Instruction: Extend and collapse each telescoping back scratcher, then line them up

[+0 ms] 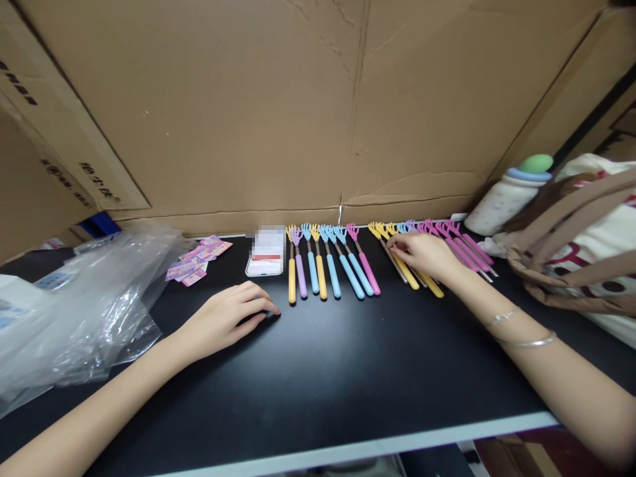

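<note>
My right hand point(422, 253) reaches over the right-hand group of back scratchers, its fingers bent and pinched at the shaft of a yellow back scratcher point(409, 275). The hand hides parts of the neighbouring ones. Pink back scratchers point(464, 255) lie to the right of that hand. My left hand point(238, 308) rests on the black table, fingers loosely stretched and holding nothing. Between the hands lies a row of back scratchers with clawed heads pointing away: yellow point(292, 278), purple point(301, 275), blue point(333, 275) and pink point(369, 273).
A phone point(265, 255) with a lit screen lies left of the row. Small pink-purple cards point(196, 258) and clear plastic bags point(109, 305) spread across the left. At the right stand a white bottle point(501, 202) and a brown-and-white bag point(581, 245). Cardboard point(248, 119) walls the table's point(318, 377) back.
</note>
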Available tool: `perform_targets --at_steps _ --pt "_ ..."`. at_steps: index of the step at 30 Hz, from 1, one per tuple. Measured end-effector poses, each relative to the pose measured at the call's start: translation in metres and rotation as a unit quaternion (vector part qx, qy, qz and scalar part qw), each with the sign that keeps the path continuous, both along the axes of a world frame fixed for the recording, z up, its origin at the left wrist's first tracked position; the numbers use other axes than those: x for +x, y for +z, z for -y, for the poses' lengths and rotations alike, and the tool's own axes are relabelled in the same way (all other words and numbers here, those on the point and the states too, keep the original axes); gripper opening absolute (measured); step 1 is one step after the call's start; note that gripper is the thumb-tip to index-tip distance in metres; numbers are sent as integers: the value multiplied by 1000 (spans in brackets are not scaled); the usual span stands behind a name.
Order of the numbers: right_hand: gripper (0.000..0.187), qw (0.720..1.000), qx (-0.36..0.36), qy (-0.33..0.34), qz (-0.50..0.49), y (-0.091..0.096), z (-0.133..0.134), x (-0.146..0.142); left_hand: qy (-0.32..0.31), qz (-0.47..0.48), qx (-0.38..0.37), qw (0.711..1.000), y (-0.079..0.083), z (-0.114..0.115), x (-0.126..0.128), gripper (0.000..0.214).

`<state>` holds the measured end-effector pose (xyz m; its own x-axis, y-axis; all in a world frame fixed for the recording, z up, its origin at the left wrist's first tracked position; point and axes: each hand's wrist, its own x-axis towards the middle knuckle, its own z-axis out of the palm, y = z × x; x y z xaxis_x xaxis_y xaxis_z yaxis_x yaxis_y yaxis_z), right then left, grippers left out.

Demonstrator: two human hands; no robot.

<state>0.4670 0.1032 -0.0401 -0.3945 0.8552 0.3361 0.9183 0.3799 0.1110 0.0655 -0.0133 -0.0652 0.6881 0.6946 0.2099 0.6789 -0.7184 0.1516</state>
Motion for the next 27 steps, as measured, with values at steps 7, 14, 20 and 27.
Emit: perform_targets --at_steps 7,14,20,27 --pt "22 1000 8 29 11 -8 -3 -2 4 -2 -4 1000 0 1 1 27" --pt "21 998 18 48 27 -15 -3 -5 3 -3 -7 1000 1 1 0 27" --pt "20 997 23 56 37 -18 -1 -8 6 0 -8 1000 2 2 1 27" --pt "20 996 27 70 42 -19 4 -17 3 10 -4 1000 1 1 1 28"
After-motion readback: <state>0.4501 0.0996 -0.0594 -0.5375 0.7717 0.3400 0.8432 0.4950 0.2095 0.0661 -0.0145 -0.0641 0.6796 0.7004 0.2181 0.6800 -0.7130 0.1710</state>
